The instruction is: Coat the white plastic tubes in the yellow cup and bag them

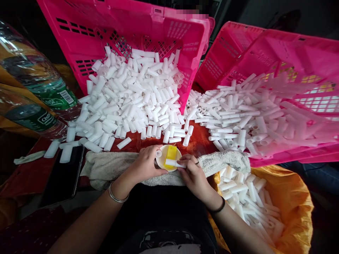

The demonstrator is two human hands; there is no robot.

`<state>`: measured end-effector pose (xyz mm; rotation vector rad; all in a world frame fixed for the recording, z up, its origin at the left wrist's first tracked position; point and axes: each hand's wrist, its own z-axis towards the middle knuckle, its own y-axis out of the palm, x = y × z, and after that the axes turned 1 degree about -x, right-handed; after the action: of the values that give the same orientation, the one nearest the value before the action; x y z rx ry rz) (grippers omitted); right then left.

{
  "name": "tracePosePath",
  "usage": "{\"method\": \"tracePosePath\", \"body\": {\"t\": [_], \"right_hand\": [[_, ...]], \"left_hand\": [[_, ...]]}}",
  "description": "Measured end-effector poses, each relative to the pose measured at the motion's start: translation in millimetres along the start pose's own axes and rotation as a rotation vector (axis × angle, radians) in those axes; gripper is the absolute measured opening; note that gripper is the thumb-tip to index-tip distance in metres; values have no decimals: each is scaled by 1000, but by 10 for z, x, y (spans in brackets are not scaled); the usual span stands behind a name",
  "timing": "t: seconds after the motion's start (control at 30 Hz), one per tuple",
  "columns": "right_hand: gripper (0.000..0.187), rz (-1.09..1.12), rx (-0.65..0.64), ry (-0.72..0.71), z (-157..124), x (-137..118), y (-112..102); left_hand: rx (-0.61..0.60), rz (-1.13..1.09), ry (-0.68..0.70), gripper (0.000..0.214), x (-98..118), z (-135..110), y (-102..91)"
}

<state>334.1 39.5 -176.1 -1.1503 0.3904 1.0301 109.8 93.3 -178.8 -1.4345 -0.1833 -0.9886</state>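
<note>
- My right hand (194, 174) pinches a thin white tube (173, 163) between thumb and forefinger, its far end lying over the small dish (161, 163) at lower centre of the frame.
- My left hand (145, 164) is curled closed around a short, fatter tube (158, 153); its open end shows at my fingertips, touching the dish rim.
- The dish holds a yellow pad (171, 152). I judge the thin tube's end should only touch it lightly, then go straight into the short one, both kept level and in line.
- Dish and both wrists rest on a towel (106, 165) at the table's near edge; bracing there should steady the join.
- Short tubes (132, 102) are heaped just beyond, spilling from a tipped pink crate (132, 21) at upper centre.
- Thin tubes (238, 109) lie in a second pink crate (291, 49) at right.
- An orange bag (293, 201) at lower right holds more white tubes.
- Two bottles (39, 77) lie at upper left, a phone (63, 176) below them.
</note>
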Motion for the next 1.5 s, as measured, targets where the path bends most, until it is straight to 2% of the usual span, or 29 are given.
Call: {"method": "tracePosePath", "body": {"t": [0.1, 0.2, 0.27, 0.3, 0.4, 0.47, 0.57, 0.7, 0.8, 0.9, 1.0, 1.07, 1.13, 1.2, 1.27, 1.33, 1.37, 1.43, 1.5], "right_hand": [[18, 14, 0, 96, -31, 23, 2], [16, -83, -33, -68, -64, 75, -20], [17, -90, 4, -181, -62, 85, -53], [15, -70, 47, -183, -50, 72, -76], [13, 64, 182, -16, 24, -57, -168], [15, 174, 195, 95, 83, -185, -239], [16, 263, 153, 142, 152, -344, -334], [16, 209, 94, 123, 201, -440, -441], [17, 172, 32, 128, 239, -509, -502], [23, 230, -67, 247, 297, -593, -532], [36, 217, -97, 299, 352, -623, -565], [34, 91, -48, 167, 370, -607, -597], [32, -35, 2, -16, 365, -587, -619], [37, -92, 35, -83, 337, -582, -619], [39, -86, 86, 17, 279, -597, -605], [38, -82, 130, 135, 180, -622, -597], [38, -90, 143, 154, 114, -635, -598], [37, -130, 157, 105, -39, -665, -606], [36, -161, 166, 17, -197, -704, -609]], "left_hand": [[-6, -3, -8, 83, -11, 4, 10], [-12, 3, 4, 83, -23, 8, 18], [-4, 25, 45, 82, -28, 8, 11], [13, 44, 77, 79, -26, 8, -1], [99, 92, 169, 45, 19, 14, -76], [87, 100, 200, 21, 92, 30, -157], [18, 139, 291, 19, 250, 71, -298], [64, 290, 427, 25, 443, 122, -445], [91, 429, 479, 23, 546, 127, -455], [86, 496, 487, 25, 655, 112, -398], [27, 371, 430, 25, 775, 94, -360], [-76, 156, 329, 23, 857, 77, -356], [-257, -103, 176, 24, 944, 51, -339], [-392, -283, 25, 28, 1037, 16, -292], [-361, -310, -34, 27, 1131, -23, -221], [-261, -299, -16, 21, 1211, -65, -144], [-261, -334, -13, 19, 1241, -86, -107], [-406, -528, -81, 22, 1280, -134, -29], [-676, -785, -252, 30, 1302, -191, 66]]}}
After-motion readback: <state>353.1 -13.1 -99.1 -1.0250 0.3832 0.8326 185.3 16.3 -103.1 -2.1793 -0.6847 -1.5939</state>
